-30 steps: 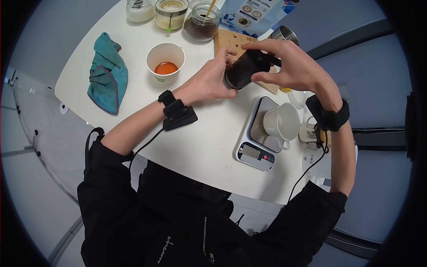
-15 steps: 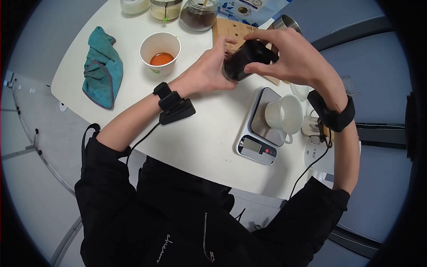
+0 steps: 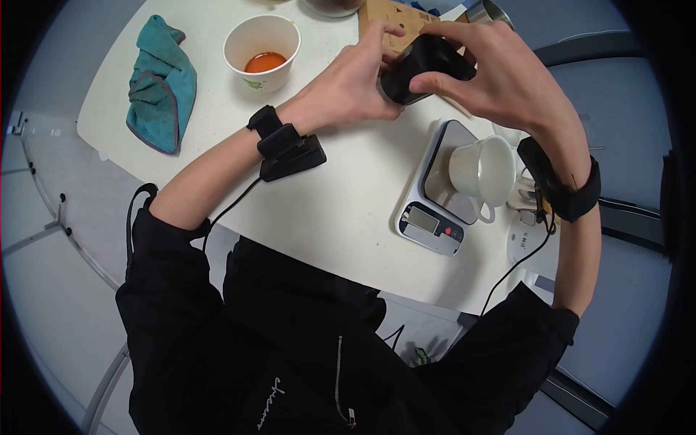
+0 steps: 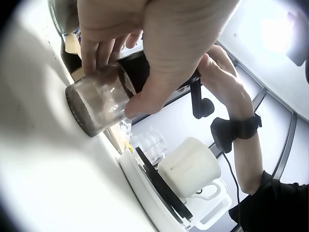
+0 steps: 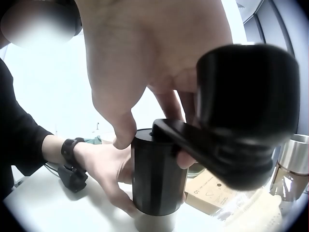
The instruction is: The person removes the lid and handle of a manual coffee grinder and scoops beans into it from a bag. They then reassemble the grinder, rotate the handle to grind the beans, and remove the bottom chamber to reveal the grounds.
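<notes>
Both hands hold a black manual coffee grinder over the table, beyond the scale. My left hand wraps around its lower part; in the left wrist view the thumb lies near the seam between black body and clear jar. Brownish residue clings inside the jar, which tilts close over the tabletop. My right hand grips the grinder's top end, thumb and fingers on opposite sides of the black body. The crank arm with its large black knob sticks out beside the right hand.
On the right, a digital scale carries a white handled cup. A paper cup with reddish-orange liquid stands left of the hands, a teal cloth further left. Behind the grinder lie a brown cardboard packet and a metal cup.
The head view has shifted, so the table's things sit higher in it and the jars at the back are mostly out of frame. Both hands keep their hold on the grinder.
</notes>
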`<control>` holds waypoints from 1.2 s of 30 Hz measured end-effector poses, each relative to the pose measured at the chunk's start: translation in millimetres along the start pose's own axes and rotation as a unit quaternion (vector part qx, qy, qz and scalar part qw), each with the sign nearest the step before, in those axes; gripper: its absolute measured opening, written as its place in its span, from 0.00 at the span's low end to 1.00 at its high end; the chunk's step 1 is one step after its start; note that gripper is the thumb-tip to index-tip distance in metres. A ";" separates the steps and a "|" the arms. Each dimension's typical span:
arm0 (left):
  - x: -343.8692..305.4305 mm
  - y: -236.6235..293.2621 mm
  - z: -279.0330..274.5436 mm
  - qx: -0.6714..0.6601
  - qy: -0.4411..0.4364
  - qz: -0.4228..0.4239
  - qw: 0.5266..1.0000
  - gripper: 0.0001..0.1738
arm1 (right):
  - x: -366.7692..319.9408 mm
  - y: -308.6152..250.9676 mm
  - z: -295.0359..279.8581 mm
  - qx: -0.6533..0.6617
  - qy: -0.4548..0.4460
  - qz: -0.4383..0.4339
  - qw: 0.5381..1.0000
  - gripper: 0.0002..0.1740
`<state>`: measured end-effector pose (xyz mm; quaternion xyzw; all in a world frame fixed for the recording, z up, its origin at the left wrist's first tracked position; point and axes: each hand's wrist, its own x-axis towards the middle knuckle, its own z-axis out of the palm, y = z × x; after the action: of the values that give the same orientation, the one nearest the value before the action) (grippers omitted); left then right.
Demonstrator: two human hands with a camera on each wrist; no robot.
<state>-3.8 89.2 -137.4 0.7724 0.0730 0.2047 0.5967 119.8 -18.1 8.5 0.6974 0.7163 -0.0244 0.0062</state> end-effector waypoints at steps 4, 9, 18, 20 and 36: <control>2.6 -8.1 1.6 0.008 0.022 0.051 0.998 0.49 | -5.1 -5.9 -1.2 -0.007 0.006 0.024 1.000 0.33; 5.3 -4.7 -1.3 -0.002 0.017 0.068 0.998 0.48 | -7.2 -6.8 -3.2 0.018 -0.002 0.045 0.999 0.33; -2.9 19.5 -4.0 0.060 -0.009 0.040 0.997 0.40 | -9.3 -2.9 -3.9 0.118 0.008 0.048 0.992 0.35; -0.8 22.4 -0.8 0.055 0.021 0.069 0.996 0.38 | -12.5 -5.9 -12.1 0.105 0.024 0.040 0.993 0.33; 2.5 20.3 6.2 -0.079 0.017 0.066 0.995 0.29 | -13.3 -6.2 3.8 0.128 0.056 -0.049 0.989 0.09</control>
<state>-1.6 78.9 -118.8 0.7226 0.0156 0.2622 0.6394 114.0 -31.7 5.5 0.6571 0.7395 -0.0776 -0.1242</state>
